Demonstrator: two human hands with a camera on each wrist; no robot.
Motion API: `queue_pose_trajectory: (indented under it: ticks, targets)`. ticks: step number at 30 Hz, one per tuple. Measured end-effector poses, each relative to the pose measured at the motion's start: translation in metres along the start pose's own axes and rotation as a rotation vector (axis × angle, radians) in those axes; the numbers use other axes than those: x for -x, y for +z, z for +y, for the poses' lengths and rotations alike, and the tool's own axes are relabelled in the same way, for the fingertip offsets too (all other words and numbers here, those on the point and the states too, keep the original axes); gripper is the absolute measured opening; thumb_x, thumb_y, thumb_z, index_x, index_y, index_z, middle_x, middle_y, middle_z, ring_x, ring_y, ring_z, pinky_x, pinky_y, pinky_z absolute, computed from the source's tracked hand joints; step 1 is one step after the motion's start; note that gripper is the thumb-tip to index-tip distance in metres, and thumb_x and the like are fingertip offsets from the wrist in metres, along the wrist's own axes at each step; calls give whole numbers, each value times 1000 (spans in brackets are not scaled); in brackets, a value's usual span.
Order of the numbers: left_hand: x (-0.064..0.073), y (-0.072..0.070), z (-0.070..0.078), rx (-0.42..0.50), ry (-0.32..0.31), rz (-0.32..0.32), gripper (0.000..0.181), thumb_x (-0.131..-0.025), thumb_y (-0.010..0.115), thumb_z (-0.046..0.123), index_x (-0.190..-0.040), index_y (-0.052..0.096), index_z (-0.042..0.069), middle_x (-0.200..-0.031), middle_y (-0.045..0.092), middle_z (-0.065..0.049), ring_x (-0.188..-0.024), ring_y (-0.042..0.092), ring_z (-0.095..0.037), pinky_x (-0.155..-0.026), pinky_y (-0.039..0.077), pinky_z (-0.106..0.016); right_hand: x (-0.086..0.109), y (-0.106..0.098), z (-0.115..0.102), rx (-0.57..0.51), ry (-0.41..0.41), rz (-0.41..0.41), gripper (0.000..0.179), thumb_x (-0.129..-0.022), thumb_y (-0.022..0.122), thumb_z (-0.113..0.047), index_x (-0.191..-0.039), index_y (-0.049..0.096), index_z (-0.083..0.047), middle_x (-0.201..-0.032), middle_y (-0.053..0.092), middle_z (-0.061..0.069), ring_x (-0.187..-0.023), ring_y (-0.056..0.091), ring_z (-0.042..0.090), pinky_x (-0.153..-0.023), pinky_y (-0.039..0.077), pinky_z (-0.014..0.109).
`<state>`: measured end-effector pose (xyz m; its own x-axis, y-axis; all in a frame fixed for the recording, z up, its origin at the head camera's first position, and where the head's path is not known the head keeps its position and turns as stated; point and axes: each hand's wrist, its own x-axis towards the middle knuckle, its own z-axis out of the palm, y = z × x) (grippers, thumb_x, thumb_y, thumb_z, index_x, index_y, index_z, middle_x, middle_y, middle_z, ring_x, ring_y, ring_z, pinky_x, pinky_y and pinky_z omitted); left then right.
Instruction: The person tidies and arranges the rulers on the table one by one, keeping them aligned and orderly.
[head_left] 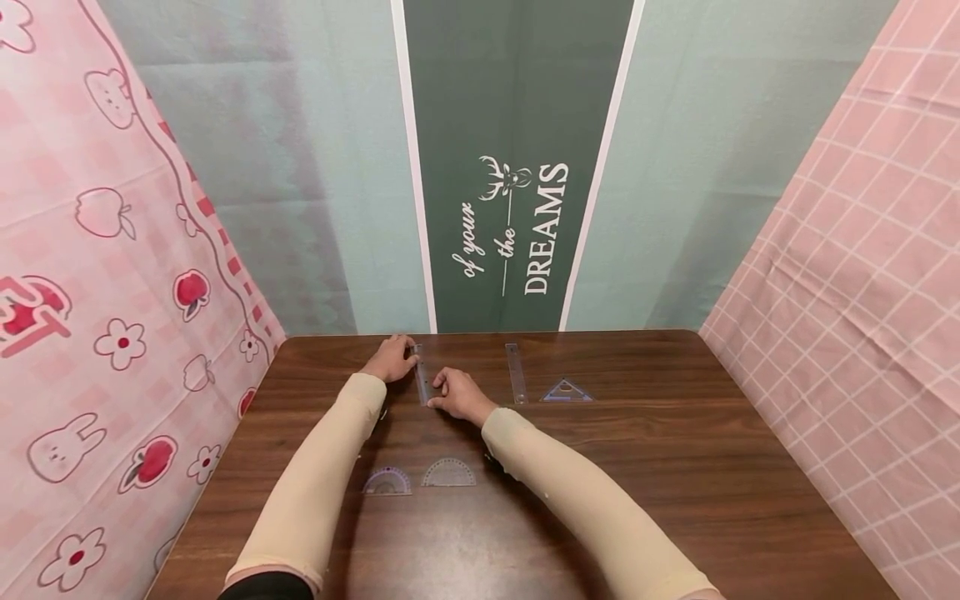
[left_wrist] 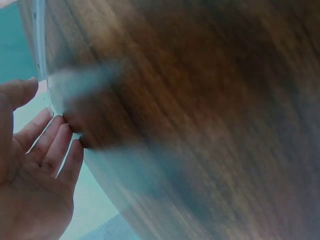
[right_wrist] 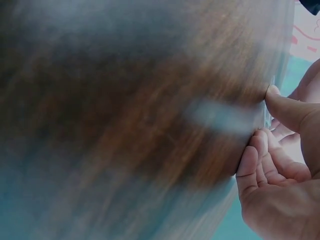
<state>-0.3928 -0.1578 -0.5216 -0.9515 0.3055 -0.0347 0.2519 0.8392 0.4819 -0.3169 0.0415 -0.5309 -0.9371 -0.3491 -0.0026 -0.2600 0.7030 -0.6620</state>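
A clear straight ruler (head_left: pixel 422 379) lies flat on the wooden table, pointing away from me. At its far end is my left hand (head_left: pixel 391 358), its fingers extended and touching the ruler's end and side. The left wrist view shows that ruler (left_wrist: pixel 41 47) edge-on above the fingertips, with the thumb beside it. My right hand (head_left: pixel 460 395) is at the near end, its thumb touching the ruler and its fingers loosely bent beside it. In the right wrist view, a thin strip of ruler (right_wrist: pixel 267 114) shows between thumb and fingers. Exact fingertip contact is hard to make out.
Right of the hands lie a second clear ruler (head_left: pixel 516 373) and a triangular set square (head_left: pixel 567 391). Nearer me are a purple-tinted protractor (head_left: pixel 387 481) and a clear protractor (head_left: pixel 449 472). The wooden table (head_left: pixel 675 483) has curtains along its back and sides.
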Motion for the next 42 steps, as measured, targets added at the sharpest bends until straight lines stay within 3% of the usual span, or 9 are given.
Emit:
queue_pose_trajectory:
  ticks: [9, 15, 23, 35, 42]
  targets:
    - [6, 0, -5, 87, -7, 42, 43, -111, 61, 18, -144, 52, -8, -142, 54, -30, -134, 52, -43, -115, 43, -57, 1, 2, 0, -12, -9, 0, 31, -93, 88, -15, -111, 67, -3, -80, 54, 0, -70, 49, 12, -74, 47, 30]
    - [11, -2, -7, 144, 7, 89, 40, -110, 61, 15, -142, 51, -7, -125, 61, -26, -113, 60, -38, -102, 50, -53, 1, 3, -1, -27, -23, 4, 31, -92, 88, -13, -110, 66, 0, -82, 57, 4, -70, 50, 13, -72, 46, 29]
    - [21, -8, -6, 278, -20, 76, 40, -111, 59, 15, -144, 41, 1, -114, 70, -24, -93, 67, -33, -92, 52, -48, -1, 4, 3, -17, -40, 25, 28, -91, 88, -12, -107, 67, -2, -85, 60, 6, -75, 51, 13, -73, 46, 28]
    - [26, -4, -6, 375, -19, 94, 48, -110, 62, 14, -148, 35, 2, -101, 76, -18, -88, 68, -27, -86, 51, -41, 4, 3, 4, -9, -84, 35, 30, -92, 88, -12, -109, 68, 1, -90, 63, 11, -79, 53, 14, -75, 47, 28]
    - [28, -3, -2, 450, -16, 113, 50, -109, 65, 13, -150, 36, 3, -100, 78, -16, -85, 65, -26, -77, 47, -33, 7, -1, 5, 13, -135, 20, 36, -92, 87, -10, -120, 67, 2, -92, 64, 9, -82, 56, 14, -76, 50, 29]
